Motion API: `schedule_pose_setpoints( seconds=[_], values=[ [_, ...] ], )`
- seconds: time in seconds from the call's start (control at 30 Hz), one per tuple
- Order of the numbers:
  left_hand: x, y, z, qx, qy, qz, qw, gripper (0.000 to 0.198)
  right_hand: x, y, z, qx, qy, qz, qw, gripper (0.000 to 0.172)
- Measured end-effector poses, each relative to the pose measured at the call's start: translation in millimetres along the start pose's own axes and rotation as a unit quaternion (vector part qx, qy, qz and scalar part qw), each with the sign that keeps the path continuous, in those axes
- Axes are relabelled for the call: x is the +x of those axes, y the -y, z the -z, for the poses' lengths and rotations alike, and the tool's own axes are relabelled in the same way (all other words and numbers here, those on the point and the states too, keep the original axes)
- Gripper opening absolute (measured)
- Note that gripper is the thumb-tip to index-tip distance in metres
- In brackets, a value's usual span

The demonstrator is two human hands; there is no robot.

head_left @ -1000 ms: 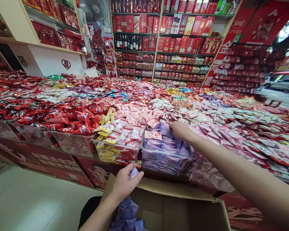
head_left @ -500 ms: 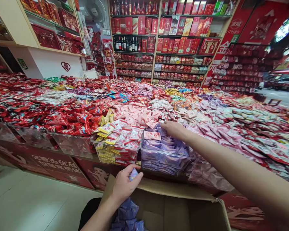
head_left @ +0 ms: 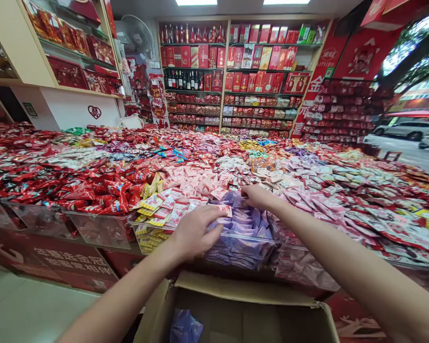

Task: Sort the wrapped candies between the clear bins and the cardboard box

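Purple candy packets (head_left: 248, 220) stand in rows inside a clear plastic bin (head_left: 243, 239). My left hand (head_left: 200, 229) is at the bin's front left, thumb and fingers apart, fingertips close to a pink-and-white packet (head_left: 226, 209) lying on the purple ones. At the back of the same bin is my right hand (head_left: 256, 196), its fingers curled down against the purple packets; what lies under the fingertips is hidden. Below the bin an open cardboard box (head_left: 243, 290) has more purple packets (head_left: 185, 326) at its lower left.
On the left, a neighbouring bin holds yellow and pink packets (head_left: 155, 207), then red packets (head_left: 110, 195). Pink packets (head_left: 318, 202) fill the right side. Shelves (head_left: 229, 81) with bottles and red boxes stand behind the long display.
My left hand has risen from above the box to the purple bin, and the purple packet seen in it is no longer visible. My right hand stays at the bin's back. The view has tilted up.
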State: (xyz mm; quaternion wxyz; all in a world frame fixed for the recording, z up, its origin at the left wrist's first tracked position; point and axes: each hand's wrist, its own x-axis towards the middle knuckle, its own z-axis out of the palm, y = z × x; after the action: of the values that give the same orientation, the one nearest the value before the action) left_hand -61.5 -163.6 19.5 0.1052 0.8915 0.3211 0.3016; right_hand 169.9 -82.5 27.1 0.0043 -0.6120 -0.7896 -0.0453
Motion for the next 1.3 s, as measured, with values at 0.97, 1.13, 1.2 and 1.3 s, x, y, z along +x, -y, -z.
schedule_pose_setpoints(
  seconds=[0.97,1.13,1.2,1.3],
  values=[
    [111.5,18.7,-39.6,0.257,0.154,0.102,0.949,0.035,6.0,-11.3,1.6,0.022,-0.006,0.022,0.999,0.027],
    [123.5,24.3,-53.2,0.257,0.147,0.141,0.945,0.032,4.3,-10.5,-2.5,-0.012,-0.022,0.030,0.999,0.032],
    [126.0,24.9,-57.0,0.254,0.142,0.147,0.945,0.030,3.1,-11.9,-3.4,-0.027,-0.011,0.031,0.999,0.030],
    [127.4,26.1,-58.0,0.240,0.153,0.136,0.949,0.025,1.7,-13.7,-5.1,-0.038,0.015,0.020,0.999,0.025]
  ],
)
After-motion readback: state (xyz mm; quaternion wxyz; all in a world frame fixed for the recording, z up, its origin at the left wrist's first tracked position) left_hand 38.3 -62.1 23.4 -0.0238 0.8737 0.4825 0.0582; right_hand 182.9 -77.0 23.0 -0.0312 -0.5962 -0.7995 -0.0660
